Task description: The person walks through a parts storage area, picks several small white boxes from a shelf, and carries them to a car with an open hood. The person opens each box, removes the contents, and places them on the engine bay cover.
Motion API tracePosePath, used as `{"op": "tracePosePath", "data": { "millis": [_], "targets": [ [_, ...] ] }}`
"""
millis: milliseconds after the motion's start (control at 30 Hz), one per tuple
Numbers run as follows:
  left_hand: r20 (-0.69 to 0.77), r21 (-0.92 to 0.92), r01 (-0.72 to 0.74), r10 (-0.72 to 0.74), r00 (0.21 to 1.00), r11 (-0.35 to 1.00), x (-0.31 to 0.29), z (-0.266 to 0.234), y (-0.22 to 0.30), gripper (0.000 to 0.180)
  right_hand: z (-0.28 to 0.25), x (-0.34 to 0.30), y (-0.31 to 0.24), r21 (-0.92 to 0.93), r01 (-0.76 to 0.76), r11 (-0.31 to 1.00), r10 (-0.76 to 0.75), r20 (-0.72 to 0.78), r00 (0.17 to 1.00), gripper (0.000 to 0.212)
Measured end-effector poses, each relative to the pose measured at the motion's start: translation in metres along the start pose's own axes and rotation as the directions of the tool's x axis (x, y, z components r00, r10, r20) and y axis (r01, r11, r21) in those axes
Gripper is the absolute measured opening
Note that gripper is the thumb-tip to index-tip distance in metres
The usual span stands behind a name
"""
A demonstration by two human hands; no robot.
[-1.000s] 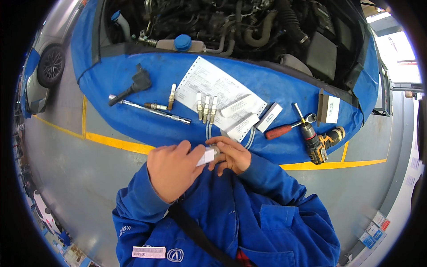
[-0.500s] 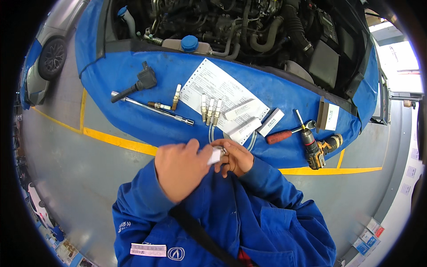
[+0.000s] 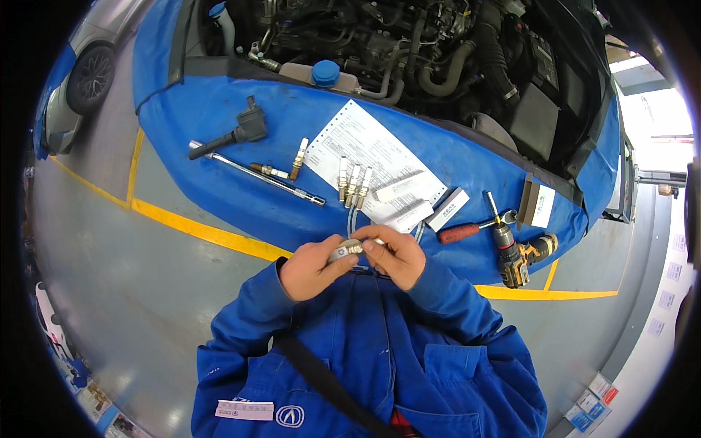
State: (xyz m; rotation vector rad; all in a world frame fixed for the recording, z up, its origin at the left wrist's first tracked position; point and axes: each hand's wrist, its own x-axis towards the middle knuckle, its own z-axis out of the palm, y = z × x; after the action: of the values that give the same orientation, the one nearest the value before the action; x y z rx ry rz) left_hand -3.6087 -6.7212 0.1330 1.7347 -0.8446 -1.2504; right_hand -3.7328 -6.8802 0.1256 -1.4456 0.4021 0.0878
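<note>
In front of my chest, both hands meet over a spark plug (image 3: 355, 249) with a silvery metal body. My left hand (image 3: 312, 269) is closed round one end, where a whitish printed part shows between thumb and finger; whether that is ceramic or carton I cannot tell. Thumb and fingers of my right hand (image 3: 400, 257) pinch the other end, mostly hidden by them. Just beyond, three spark plugs (image 3: 353, 185) lie side by side on a printed sheet (image 3: 350, 135). Two brown-tipped spark plugs (image 3: 299, 159) lie to their left. Small white boxes (image 3: 400, 187) rest on the sheet's near corner.
A blue cover (image 3: 219, 175) drapes the car front below the open engine bay (image 3: 409, 51). On it lie an ignition coil (image 3: 244, 125), a long socket bar (image 3: 259, 176), a red-handled ratchet (image 3: 461, 233), a cordless drill (image 3: 520, 255), another white box (image 3: 447, 209) and an opened carton (image 3: 539, 204).
My left hand has lowered and turned, so its thumb now rests against the spark plug. The white box face seen in it earlier no longer shows. My right hand has turned palm down.
</note>
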Motion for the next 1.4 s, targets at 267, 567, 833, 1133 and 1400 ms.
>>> {"op": "tracePosePath", "data": {
  "millis": [267, 567, 833, 1133, 1400],
  "targets": [
    [-0.189, -0.556, -0.065, -0.049, 0.981, 0.829, -0.015, -0.013, -0.023, 0.018, -0.027, 0.067, -0.032, -0.525, 0.152, 0.837, -0.165, 0.023, 0.986, 0.016],
    [-0.322, -0.762, -0.284, 0.04, 0.946, 0.583, 0.0, -0.006, -0.017, 0.026, 0.001, 0.116, -0.037, -0.795, 0.254, 0.551, -0.333, 0.07, 0.94, 0.024],
    [-0.268, -0.751, -0.193, -0.024, 0.963, 0.632, 0.021, 0.008, 0.001, 0.034, 0.005, 0.016, -0.04, -0.285, 0.38, 0.88, -0.368, 0.096, 0.925, 0.019],
    [-0.288, -0.694, -0.175, -0.046, 0.957, 0.698, 0.028, 0.023, 0.013, 0.045, 0.007, 0.001, -0.025, -0.298, 0.453, 0.84, -0.5, -0.101, 0.86, 0.033],
    [-0.22, -0.662, -0.07, -0.105, 0.97, 0.746, 0.027, 0.021, 0.014, 0.042, 0.006, -0.004, -0.017, -0.328, 0.403, 0.855, -0.464, -0.134, 0.876, 0.029]
  ]
}}
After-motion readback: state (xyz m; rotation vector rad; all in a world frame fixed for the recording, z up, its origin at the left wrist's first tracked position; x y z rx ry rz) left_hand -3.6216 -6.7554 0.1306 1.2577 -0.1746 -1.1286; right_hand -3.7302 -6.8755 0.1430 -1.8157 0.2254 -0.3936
